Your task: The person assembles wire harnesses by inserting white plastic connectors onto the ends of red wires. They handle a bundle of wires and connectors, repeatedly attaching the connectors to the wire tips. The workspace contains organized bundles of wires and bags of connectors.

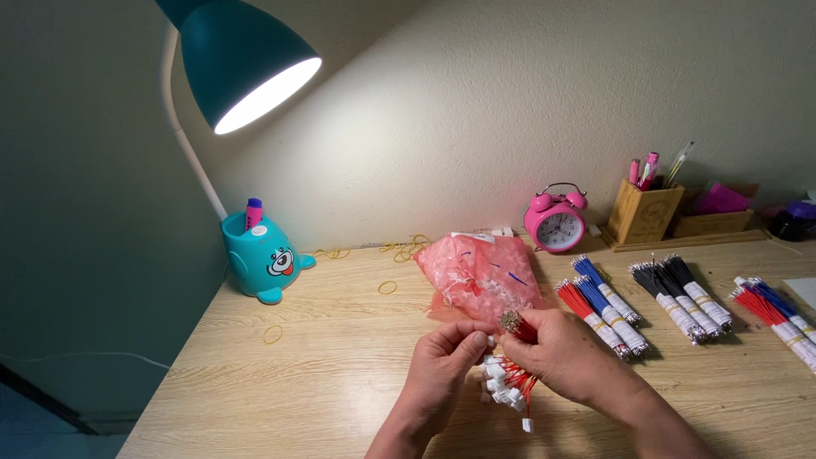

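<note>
My right hand (565,348) grips a bunch of short red wires (517,326) by their metal-tipped ends, and the wires hang down to white plastic connectors (506,393) below. My left hand (444,370) pinches one of those white connectors between thumb and fingers, right beside the bunch. Just behind both hands lies a pink plastic bag (481,274) stuffed with more parts on the wooden desk (323,374).
Bundles of red and blue wires (602,304), black wires (684,296) and more red and blue ones (778,313) lie at the right. A pink alarm clock (555,219), wooden pen holder (643,212), teal desk lamp (255,255) and loose rubber bands (388,287) sit behind.
</note>
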